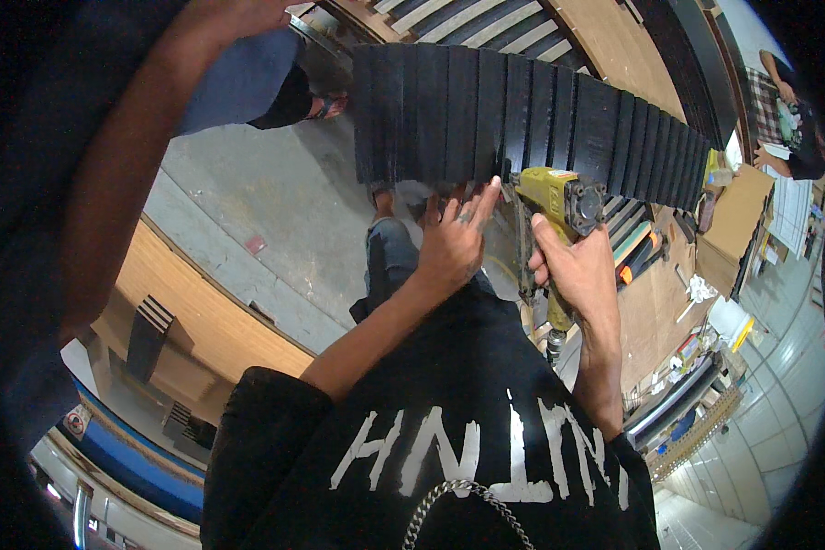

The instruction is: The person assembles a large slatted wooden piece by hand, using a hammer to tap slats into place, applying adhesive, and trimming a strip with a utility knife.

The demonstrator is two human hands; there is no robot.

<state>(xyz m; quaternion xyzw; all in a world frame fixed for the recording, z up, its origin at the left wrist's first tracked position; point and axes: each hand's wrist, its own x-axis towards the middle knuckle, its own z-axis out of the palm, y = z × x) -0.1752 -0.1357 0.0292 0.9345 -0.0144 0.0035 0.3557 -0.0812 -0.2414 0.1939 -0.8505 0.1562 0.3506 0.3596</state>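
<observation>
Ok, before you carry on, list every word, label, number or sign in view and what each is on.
Black shirt: large white lettering across the front; I won't copy it out.
Yellow power tool in the right hand: markings too small to read.
Round red-ringed sign, lower left: details too small.
White sheet, right: any text too small to read.

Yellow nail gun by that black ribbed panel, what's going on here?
The person's right hand grips a yellow pistol-shaped nail or staple gun, its nose close to the near edge of a long black ribbed panel; contact is unclear. The left hand has its fingers extended at that edge, left of the nose. Another person's bare forearm shows on the left.
</observation>
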